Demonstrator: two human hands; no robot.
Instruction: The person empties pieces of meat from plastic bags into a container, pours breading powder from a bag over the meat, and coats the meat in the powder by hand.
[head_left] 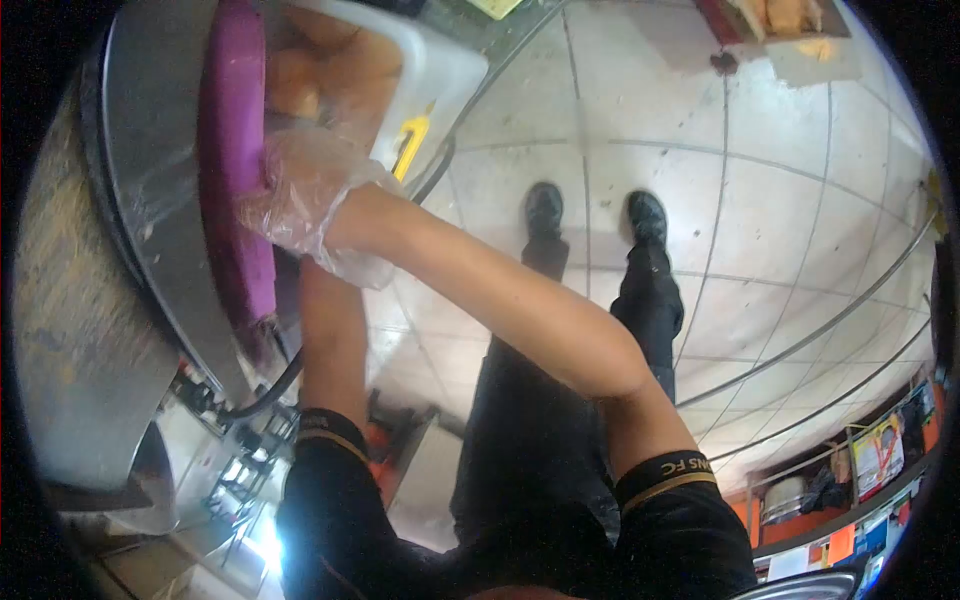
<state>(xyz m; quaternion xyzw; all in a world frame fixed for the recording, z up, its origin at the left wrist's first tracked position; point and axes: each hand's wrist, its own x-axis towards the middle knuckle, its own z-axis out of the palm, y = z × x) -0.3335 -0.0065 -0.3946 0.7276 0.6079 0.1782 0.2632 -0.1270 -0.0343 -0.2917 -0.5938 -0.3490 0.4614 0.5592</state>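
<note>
A long purple board or slab (237, 130), seen nearly edge-on, stands at the upper left. My right hand (305, 190), in a clear loose plastic glove, is closed on its right edge near the middle. My left forearm comes up from below and passes under my right wrist; the fingers of that hand are hidden. Just beyond the glove, a white plastic tub (440, 75) holds tan, rounded pieces (295, 95) that look like raw meat, though they are blurred. Something yellow (412, 145) shows on the tub's side.
At the left is a metal surface (70, 300) with a dark curved rim. Tiled floor (640, 110) lies below, with my shoes on it. A stained cardboard box (780, 20) is at the top right, shelves with goods (880, 460) at the lower right.
</note>
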